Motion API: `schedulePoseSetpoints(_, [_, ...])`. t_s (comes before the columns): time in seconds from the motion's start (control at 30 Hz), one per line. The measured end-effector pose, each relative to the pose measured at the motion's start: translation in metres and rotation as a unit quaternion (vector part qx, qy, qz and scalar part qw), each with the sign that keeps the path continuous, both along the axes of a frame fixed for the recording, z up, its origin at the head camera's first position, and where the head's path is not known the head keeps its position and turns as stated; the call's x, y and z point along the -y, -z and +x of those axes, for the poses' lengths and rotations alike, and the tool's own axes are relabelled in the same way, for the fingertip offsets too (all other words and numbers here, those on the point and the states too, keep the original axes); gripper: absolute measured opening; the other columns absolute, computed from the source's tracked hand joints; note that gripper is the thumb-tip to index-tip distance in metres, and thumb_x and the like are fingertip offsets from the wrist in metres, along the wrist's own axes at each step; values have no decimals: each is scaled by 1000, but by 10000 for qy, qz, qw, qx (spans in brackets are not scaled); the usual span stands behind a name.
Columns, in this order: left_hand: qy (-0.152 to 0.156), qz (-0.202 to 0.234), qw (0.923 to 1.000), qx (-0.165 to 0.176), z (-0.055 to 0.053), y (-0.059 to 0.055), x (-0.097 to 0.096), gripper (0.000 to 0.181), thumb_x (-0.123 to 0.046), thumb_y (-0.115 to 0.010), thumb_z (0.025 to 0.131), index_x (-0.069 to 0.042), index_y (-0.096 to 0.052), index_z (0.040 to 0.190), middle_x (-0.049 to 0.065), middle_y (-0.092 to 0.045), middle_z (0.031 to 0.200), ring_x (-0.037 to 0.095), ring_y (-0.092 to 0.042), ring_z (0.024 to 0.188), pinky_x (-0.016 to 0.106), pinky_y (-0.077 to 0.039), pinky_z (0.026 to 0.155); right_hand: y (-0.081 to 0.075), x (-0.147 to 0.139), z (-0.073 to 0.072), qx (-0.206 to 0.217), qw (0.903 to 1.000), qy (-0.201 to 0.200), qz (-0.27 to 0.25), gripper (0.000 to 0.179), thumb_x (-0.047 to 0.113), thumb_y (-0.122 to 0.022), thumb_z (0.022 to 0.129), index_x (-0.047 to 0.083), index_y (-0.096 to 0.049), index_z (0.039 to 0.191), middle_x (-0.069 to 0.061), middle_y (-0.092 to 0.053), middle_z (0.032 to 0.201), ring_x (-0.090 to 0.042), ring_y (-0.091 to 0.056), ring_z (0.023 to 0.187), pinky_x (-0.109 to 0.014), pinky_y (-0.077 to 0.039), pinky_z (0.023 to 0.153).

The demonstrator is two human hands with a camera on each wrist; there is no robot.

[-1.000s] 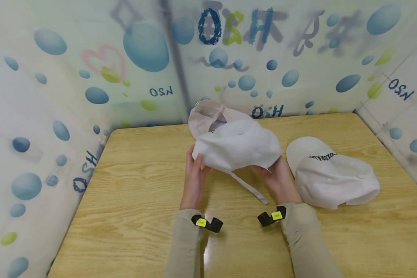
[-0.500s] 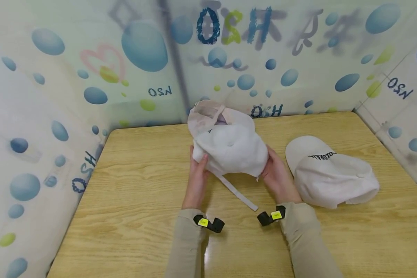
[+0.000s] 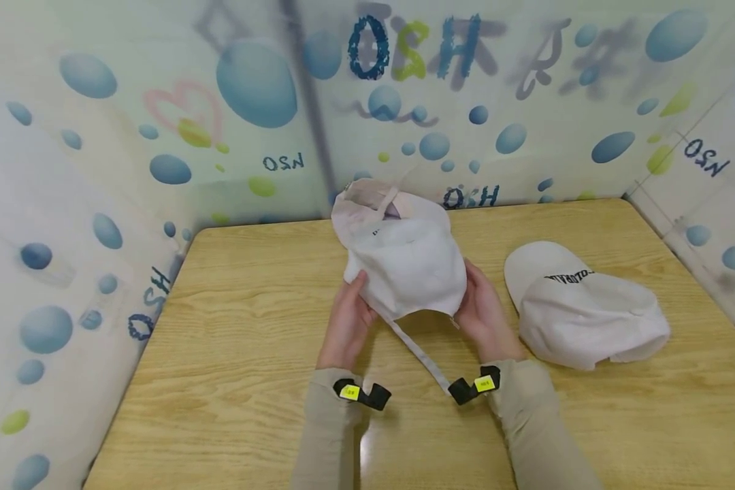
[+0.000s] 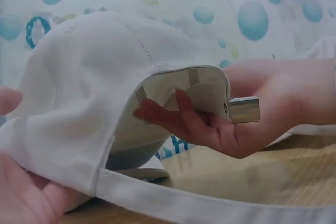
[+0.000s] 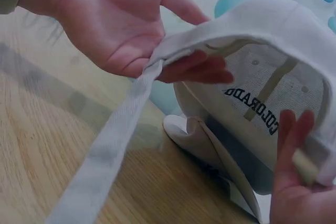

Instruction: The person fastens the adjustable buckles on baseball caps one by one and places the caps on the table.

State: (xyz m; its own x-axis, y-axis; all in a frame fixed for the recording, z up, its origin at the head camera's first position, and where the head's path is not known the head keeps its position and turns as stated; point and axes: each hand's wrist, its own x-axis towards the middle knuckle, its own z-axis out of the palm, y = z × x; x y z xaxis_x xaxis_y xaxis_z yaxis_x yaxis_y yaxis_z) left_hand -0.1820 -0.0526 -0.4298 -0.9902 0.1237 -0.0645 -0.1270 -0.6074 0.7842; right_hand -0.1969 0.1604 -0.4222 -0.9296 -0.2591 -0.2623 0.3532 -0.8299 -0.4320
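Observation:
A white baseball cap is held between both hands in the head view, crown up and back opening toward me. My left hand grips its left rear edge, thumb outside and fingers inside. On the other side, my right hand holds the rim, with fingers reaching into the opening beside a metal buckle. The loose back strap hangs from the left side down toward the right wrist. In the right wrist view, dark lettering shows through the inside of the front panel. The brim is mostly hidden.
Behind the held cap lies another pale cap, its opening and strap showing, close to the wall. To the right rests a white cap with black lettering. The wooden table meets patterned walls at the back and sides.
The held cap has turned and tilted, so its back opening and strap face me more. My right hand shifted up along its side and slightly left; the other caps stay put.

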Motion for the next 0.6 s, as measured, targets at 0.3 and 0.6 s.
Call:
schedulePoseSetpoints(0.3, [-184,1206,9919,-344,-1,-10,2,44,-26,-45,94,-19,-32,135,4,-39,129,17,-43,111,32,-39,89,1,-9,0,-959,9912,-491,770,24,38,-45,93,16,-55,90,4,-54,72,-8,-46,55,-19,-32,45])
schedulePoseSetpoints(0.6, [-30,2176,9728,-794,0,-15,0,43,-25,-32,98,-24,-23,139,4,-26,142,20,-28,127,37,-26,102,4,-13,6,-2727,9487,-1595,-154,17,3,-40,94,5,-53,105,-6,-58,84,-12,-56,67,-18,-43,53])
